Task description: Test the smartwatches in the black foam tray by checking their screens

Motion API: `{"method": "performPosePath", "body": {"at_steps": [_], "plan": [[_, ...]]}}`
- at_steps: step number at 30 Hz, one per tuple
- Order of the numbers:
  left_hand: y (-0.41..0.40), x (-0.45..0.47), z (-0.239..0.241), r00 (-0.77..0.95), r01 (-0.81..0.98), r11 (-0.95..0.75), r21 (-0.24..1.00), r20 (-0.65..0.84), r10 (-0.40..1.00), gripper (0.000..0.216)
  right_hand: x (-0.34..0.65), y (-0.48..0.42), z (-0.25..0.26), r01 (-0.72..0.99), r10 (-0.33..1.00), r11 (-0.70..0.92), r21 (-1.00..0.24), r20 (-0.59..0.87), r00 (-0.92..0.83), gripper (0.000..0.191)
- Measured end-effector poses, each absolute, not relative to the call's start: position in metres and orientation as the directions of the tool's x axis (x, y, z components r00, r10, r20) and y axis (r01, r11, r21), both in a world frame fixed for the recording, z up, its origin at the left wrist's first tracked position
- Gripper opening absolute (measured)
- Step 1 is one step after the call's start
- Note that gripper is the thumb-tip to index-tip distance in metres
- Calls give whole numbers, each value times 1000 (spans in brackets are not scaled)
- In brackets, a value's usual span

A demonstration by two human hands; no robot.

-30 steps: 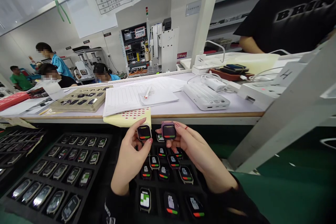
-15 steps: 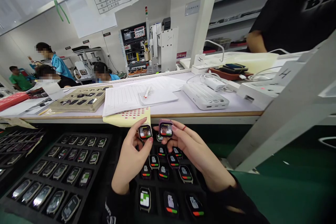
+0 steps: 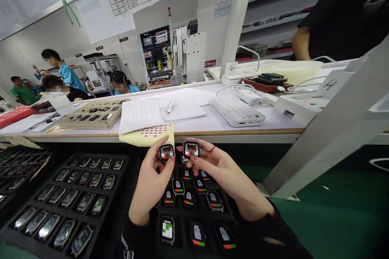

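My left hand (image 3: 150, 184) pinches a dark smartwatch body (image 3: 167, 152) with its screen lit and facing me. Beside it my right hand (image 3: 221, 170) grips a purple-cased smartwatch body (image 3: 191, 148), also lit with a picture on its screen. The two watches sit side by side, almost touching, above a black compartment tray (image 3: 182, 220) that holds several more watch bodies with lit screens. Both hands wear black sleeves.
A second black tray (image 3: 121, 178) of dark-screened watches lies to the left. Behind runs a white bench edge (image 3: 243, 132) with papers (image 3: 142, 113), a yellow dot-sticker sheet (image 3: 150, 135), a beige tray (image 3: 91, 115) and a white power bank (image 3: 238, 111). A person in black stands at the right.
Both watch screens switched from a red-and-green display to a picture. My hands lifted slightly. The person in black at the right moved further right.
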State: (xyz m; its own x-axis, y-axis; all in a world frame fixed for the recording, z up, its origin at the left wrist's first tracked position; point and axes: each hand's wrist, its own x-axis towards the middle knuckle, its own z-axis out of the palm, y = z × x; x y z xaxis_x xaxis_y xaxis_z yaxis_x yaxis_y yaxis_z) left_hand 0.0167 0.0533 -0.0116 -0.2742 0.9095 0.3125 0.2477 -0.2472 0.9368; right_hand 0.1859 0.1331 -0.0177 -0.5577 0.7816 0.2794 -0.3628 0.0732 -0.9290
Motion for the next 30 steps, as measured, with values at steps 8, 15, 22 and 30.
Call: {"method": "performPosePath", "body": {"at_steps": [8, 15, 22, 30], "plan": [[53, 16, -10, -277, 256, -245, 935, 314, 908, 49, 186, 132, -18, -369, 782, 64, -927, 277, -559, 47], [50, 18, -8, -248, 271, -222, 937, 291, 924, 49, 186, 132, -20, -398, 785, 47, -916, 281, -552, 46], [51, 17, -8, -254, 232, -269, 935, 325, 911, 39, 185, 136, -27, -429, 776, 15, -903, 281, -564, 41], [52, 16, -11, -198, 209, -257, 944, 298, 934, 48, 185, 135, -24, -437, 757, 44, -898, 315, -572, 46]]}}
